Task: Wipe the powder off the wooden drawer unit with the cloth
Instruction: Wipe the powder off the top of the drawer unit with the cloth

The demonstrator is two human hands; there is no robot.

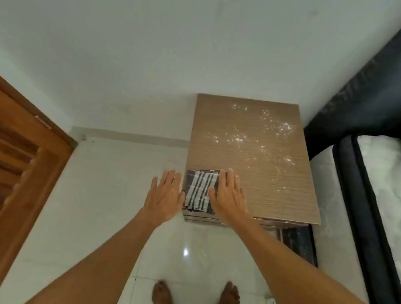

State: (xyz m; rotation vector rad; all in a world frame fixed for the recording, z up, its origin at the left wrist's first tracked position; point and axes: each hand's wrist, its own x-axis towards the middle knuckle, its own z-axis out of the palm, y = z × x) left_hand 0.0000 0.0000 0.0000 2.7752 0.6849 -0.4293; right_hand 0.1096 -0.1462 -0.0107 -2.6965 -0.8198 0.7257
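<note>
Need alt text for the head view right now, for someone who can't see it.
Seen from above, a folded striped cloth lies at the near left corner of a wooden drawer unit; the right hand lies flat at its edge, the left hand open beside it. White powder speckles the far top.

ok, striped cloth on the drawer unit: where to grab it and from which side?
Probably from above at its right edge. The cloth lies folded flat on the near-left corner of the drawer unit, so there is no raised fold to pinch. The right hand already lies open over that edge, nearest the powder; the left hand is open beside the unit.
</note>
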